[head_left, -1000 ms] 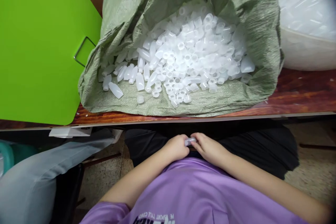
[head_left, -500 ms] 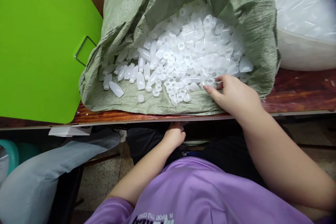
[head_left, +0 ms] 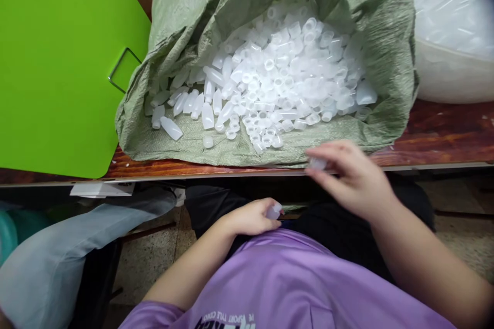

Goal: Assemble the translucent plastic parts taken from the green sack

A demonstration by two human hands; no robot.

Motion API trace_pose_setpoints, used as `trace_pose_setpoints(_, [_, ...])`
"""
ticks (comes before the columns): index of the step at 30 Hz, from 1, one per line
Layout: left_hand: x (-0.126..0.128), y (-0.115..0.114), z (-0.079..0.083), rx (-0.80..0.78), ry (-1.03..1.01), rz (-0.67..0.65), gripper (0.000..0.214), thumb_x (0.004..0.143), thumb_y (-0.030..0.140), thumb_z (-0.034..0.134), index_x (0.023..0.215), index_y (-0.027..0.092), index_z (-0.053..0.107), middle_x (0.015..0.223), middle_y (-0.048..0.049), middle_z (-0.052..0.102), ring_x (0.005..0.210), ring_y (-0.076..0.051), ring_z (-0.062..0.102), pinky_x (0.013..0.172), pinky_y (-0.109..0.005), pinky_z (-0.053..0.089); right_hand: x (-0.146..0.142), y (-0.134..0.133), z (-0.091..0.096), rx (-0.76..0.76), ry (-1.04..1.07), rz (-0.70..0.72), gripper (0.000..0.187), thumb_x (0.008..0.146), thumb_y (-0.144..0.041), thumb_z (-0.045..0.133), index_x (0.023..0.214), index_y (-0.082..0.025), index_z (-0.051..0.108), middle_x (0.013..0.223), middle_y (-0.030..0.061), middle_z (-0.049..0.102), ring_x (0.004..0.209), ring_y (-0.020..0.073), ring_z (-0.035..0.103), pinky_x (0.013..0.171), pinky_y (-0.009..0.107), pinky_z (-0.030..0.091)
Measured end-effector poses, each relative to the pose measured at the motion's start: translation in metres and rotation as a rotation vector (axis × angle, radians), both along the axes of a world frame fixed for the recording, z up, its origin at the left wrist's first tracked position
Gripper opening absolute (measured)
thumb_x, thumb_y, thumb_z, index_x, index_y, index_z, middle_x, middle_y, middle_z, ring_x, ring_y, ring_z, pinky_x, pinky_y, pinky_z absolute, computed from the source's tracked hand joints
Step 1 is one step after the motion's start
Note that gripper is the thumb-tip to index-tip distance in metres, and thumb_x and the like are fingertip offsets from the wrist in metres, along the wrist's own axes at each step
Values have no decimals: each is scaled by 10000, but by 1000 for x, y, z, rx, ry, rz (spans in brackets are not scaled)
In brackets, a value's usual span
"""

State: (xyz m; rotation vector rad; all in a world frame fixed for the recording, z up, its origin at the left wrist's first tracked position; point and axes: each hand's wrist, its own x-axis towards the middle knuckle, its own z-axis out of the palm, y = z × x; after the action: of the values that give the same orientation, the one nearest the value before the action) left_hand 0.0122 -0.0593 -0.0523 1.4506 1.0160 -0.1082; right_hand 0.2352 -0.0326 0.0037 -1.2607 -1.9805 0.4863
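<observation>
My left hand (head_left: 257, 217) is closed low in front of my shirt, holding a small translucent white plastic bottle (head_left: 274, 211) whose end shows past the fingers. At the table's front edge my right hand (head_left: 343, 175) pinches another small white plastic piece (head_left: 318, 163) between thumb and fingers; the fingers hide much of it, but it looks like the same kind of bottle. Beyond the hands, a heap of such small bottles (head_left: 278, 82) spills from the mouth of a green woven sack (head_left: 185, 149). A few bottles lie apart at the sack's left side.
A bright green board (head_left: 57, 67) with a wire handle (head_left: 122, 69) stands at left. A clear bag of white pieces (head_left: 455, 56) sits right of the sack on the brown wooden table (head_left: 443, 128). Another person's leg in light blue trousers (head_left: 77, 247) is at lower left.
My right hand has drawn back from the heap to the table's edge with a small piece in it. My left hand has come out from beneath the edge, showing a bottle.
</observation>
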Motion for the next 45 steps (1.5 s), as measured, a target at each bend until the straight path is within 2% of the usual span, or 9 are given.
trace_pose_setpoints(4, [1,-3,8,38,-277,7,401,813,376,517,1164,182,520,1113,-54,589,971,-168,545,852,-268,407,-21,-40,-27,-344,103,400,241,825,-229,582,1065,-229,602,923,46,643,848,138,608,757,261,508])
trace_pose_setpoints(10, [10,-9,1,15,-213,186,373,703,260,611,1048,144,532,928,-41,595,786,-136,541,695,-241,426,-19,-54,-56,-504,275,183,211,797,-325,612,979,-223,646,928,58,598,832,154,595,729,287,519])
trace_pose_setpoints(14, [13,-7,3,-12,-165,176,190,682,273,602,806,135,558,692,26,516,617,-90,456,575,-206,365,-12,-52,-54,-576,345,131,236,798,-348,607,995,-223,638,914,50,585,791,143,601,704,278,526])
trace_pose_setpoints(25, [6,16,6,-601,-330,-75,223,449,155,637,669,137,666,612,36,565,577,-90,447,555,-215,332,-17,-50,-11,-309,-104,688,281,912,-203,419,1083,-249,638,1041,49,646,936,140,595,803,256,472])
trace_pose_setpoints(32, [12,23,17,-202,-88,-7,250,510,127,504,728,148,625,523,62,436,458,-65,327,428,-208,217,-25,-38,-26,-609,-185,251,494,921,-446,320,720,-168,676,667,48,627,622,138,589,615,248,456])
trace_pose_setpoints(34, [17,22,18,-50,25,57,151,549,144,484,676,155,565,517,57,430,452,-70,341,418,-207,219,-23,-37,-32,-590,-167,153,479,919,-453,309,780,-164,666,744,67,637,672,155,596,648,274,465])
trace_pose_setpoints(37, [22,20,19,69,83,116,56,603,179,482,652,167,506,529,47,446,469,-79,372,426,-204,243,-19,-38,-36,-428,-59,177,366,846,-414,496,1109,-170,570,1047,106,601,899,183,587,774,298,470])
trace_pose_setpoints(42, [24,15,23,165,59,69,25,585,159,490,609,167,493,558,35,467,514,-86,408,459,-200,272,-15,-42,-42,-582,-52,154,326,918,-359,355,826,-187,617,722,41,620,636,147,588,602,282,486])
trace_pose_setpoints(45, [22,11,24,66,57,139,91,634,253,536,650,167,513,552,42,465,498,-80,392,451,-194,269,-17,-45,-46,-444,33,236,225,875,-333,462,1004,-197,586,966,87,631,840,176,602,729,313,495])
